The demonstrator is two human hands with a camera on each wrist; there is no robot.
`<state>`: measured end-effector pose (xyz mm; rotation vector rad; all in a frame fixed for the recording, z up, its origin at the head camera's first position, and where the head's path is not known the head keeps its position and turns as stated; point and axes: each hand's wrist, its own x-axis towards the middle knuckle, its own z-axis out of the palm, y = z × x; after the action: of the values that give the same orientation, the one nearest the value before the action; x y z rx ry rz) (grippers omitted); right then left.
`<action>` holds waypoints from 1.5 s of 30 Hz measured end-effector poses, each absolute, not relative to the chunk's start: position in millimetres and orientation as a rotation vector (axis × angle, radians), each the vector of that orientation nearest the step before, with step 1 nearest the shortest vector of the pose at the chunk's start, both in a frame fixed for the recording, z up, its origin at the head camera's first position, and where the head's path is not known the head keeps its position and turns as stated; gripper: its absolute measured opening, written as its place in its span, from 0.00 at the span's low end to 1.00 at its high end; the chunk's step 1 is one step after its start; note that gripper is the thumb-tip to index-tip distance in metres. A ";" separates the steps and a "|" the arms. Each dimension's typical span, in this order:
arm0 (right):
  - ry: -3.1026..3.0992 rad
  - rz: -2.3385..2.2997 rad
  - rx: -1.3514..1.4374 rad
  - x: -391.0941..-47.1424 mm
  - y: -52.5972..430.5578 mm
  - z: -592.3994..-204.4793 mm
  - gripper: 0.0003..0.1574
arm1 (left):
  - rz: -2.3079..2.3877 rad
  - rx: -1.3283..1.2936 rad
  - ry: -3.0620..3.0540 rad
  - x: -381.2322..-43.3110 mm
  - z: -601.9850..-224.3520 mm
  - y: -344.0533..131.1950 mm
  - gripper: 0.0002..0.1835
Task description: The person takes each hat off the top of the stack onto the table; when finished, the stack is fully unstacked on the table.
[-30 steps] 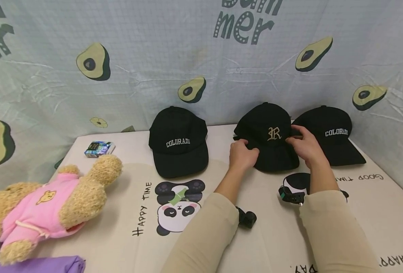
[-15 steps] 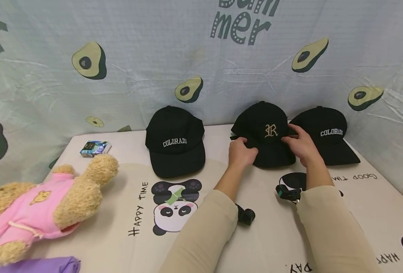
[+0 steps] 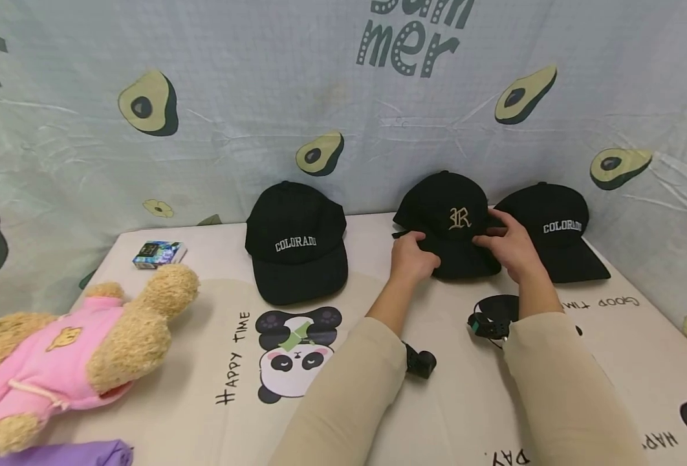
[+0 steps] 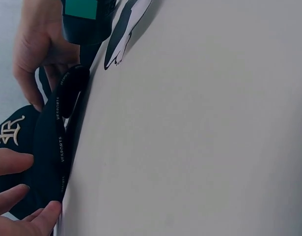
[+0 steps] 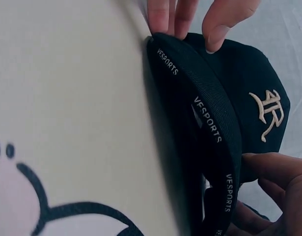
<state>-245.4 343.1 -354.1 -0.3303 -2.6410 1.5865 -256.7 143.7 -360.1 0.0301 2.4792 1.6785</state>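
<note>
A black cap with a gold letter R stands at the back of the table, between two black caps lettered COLORADO. My left hand pinches its left edge. On the opposite side my right hand grips it, thumb outside and fingers behind the edge. In the right wrist view the cap's inner band shows printed VESPORTS lettering, and its lower edge sits close along the table surface. The right-hand COLORADO cap is just beside my right hand. The other COLORADO cap stands to the left, apart from my hands.
A teddy bear in a pink hoodie lies at the left, with a small blue patterned box behind it. Purple folded cloth is at the near left corner. An avocado-print curtain hangs behind the table.
The R cap's brim has risen slightly and drawn back, both hands still holding its sides. The head view has shifted a little to the right.
</note>
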 end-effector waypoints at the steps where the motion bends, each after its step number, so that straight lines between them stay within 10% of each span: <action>1: -2.641 1.589 -0.329 -246.4 343.1 -354.4 0.54 | 1.684 0.028 2.477 -257.5 -360.2 143.7 0.30; 45: -2.612 1.549 -0.368 -248.3 336.4 -351.5 0.51 | 1.786 0.002 2.450 -263.7 -365.7 139.5 0.25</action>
<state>-248.3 336.4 -351.5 -0.3680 -2.6120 1.5489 -263.7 139.5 -365.7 0.0024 2.4497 1.7855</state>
